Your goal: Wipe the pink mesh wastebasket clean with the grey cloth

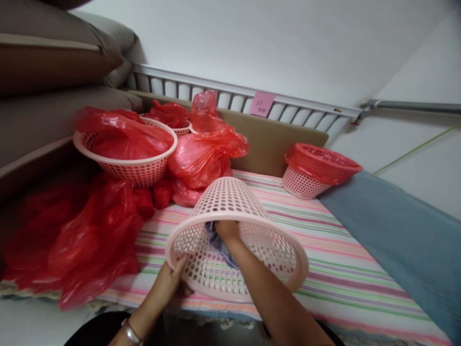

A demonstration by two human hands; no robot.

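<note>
The left hand (172, 276) pinches the pink plastic basket (230, 199) by its rim. The basket is tipped on its side, low in the middle of the frame, and full of holes. Inside, the right hand (228, 231) curls around a crumpled gray-purple rag (216, 240).

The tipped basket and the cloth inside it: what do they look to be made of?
Tipped basket: most likely moulded plastic, pale pink with a faint satin sheen; the regular rows of holes and smooth rim point to it.
Cloth, at the right hand: seemingly soft fabric, matte, purplish-grey, judging by its crumpled folds; I can't tell which fibre.
</note>
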